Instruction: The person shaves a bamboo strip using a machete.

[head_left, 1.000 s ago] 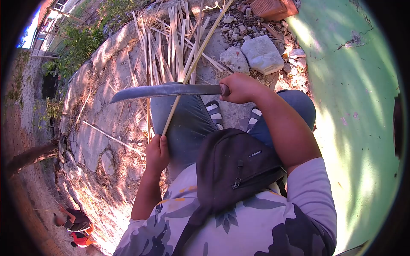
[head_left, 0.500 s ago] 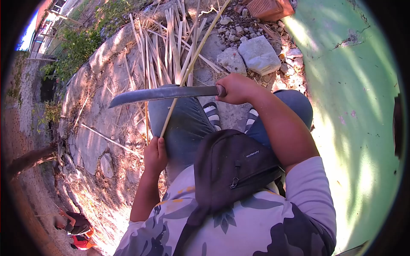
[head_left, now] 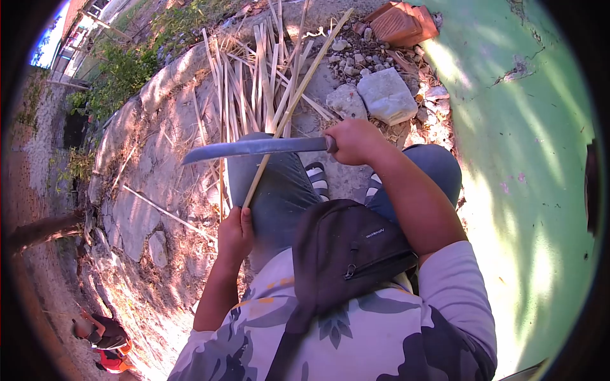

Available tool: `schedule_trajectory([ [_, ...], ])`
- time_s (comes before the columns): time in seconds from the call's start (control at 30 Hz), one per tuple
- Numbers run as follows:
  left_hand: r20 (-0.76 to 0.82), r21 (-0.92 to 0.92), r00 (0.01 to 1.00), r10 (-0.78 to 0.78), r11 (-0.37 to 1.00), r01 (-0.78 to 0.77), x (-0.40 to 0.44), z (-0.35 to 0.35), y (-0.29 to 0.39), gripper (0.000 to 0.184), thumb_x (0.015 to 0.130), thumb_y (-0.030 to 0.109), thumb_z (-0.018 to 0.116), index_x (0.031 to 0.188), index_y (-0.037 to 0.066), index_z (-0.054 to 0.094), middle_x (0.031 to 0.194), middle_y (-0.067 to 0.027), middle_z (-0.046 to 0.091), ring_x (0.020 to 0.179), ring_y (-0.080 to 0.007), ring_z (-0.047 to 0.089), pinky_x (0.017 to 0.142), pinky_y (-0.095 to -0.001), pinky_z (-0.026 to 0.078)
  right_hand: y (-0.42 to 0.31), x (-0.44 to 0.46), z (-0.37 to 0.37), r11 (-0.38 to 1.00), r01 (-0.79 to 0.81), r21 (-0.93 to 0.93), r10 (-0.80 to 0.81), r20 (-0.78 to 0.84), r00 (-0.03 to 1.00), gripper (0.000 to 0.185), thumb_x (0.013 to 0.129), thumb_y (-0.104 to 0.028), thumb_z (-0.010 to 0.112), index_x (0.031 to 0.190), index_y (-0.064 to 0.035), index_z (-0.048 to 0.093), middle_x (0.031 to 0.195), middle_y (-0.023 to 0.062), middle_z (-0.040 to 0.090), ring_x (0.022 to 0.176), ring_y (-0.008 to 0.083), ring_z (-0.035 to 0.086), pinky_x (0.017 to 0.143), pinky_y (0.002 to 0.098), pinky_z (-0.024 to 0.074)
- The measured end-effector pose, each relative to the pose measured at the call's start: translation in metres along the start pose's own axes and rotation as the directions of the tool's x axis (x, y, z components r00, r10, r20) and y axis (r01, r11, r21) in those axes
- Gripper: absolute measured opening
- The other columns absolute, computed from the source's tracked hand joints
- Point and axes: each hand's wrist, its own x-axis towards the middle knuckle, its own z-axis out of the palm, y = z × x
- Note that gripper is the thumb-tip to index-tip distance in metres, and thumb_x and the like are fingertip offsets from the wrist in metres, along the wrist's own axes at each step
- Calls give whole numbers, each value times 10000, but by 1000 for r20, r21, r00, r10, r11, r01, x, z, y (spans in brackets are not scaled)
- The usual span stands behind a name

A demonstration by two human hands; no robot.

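My right hand (head_left: 357, 143) is closed round the handle of a machete (head_left: 244, 148). The long, slightly curved blade points left and lies across a pale bamboo strip (head_left: 302, 89), above my knee. My left hand (head_left: 236, 235) grips the near end of this strip, thumb along it. From there the strip slants up and away to the right, passing over my jean-clad leg (head_left: 279, 181). Whether the edge bites into the strip cannot be made out. Beyond my knee lies a loose pile of cut bamboo strips (head_left: 259, 79).
A black bag (head_left: 349, 254) hangs across my chest. Pale stone blocks (head_left: 389, 96), rubble and an orange brick (head_left: 401, 25) lie ahead to the right, beside a green wall (head_left: 521, 165). A single thin stick (head_left: 166, 211) rests on the ground at left. Another person (head_left: 109, 333) is at lower left.
The machete and my right hand have come slightly nearer my body and to the right. My left hand keeps its hold on the bamboo strip. The view has shifted a little.
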Motion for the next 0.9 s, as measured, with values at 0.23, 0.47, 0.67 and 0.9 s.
schedule_trajectory([
  [0.23, 10, 23, 1000, -12, 1000, 12, 0, 0, 0, 459, 1088, 404, 420, 858, 15, 501, 660, -262, 568, 645, -514, 578, 561, -559, 420, 31, 6, -6, 961, -179, 210, 187, -20, 982, 230, 810, -248, 689, 1000, -137, 756, 1007, 164, 736, 1001, 355, 694, 868, 460, 548],
  [0.47, 26, 49, 998, -51, 998, 50, 0, -1, 7, 468, 1082, 416, 431, 851, 15, 496, 662, -267, 563, 645, -514, 577, 564, -557, 425, 6, -2, -6, 994, -68, 80, 62, 70, 996, 226, 820, -204, 640, 996, -130, 760, 1007, 165, 738, 994, 358, 695, 856, 444, 552],
  [0.67, 7, 93, 998, -70, 993, 69, -2, -1, 6, 482, 1075, 433, 441, 849, 12, 500, 669, -271, 575, 656, -520, 585, 572, -567, 433, 44, 16, -4, 963, -191, 190, 190, 23, 981, 237, 813, -176, 622, 989, -111, 766, 1003, 178, 737, 979, 368, 697, 856, 443, 551],
  [0.9, 13, 112, 998, -58, 992, 56, -4, 0, 9, 470, 1075, 423, 439, 854, 14, 507, 678, -278, 589, 668, -522, 597, 581, -576, 441, 17, -2, 0, 974, -111, 198, 95, 89, 991, 272, 789, -153, 640, 1022, -121, 775, 1016, 162, 747, 984, 337, 711, 883, 417, 556],
])
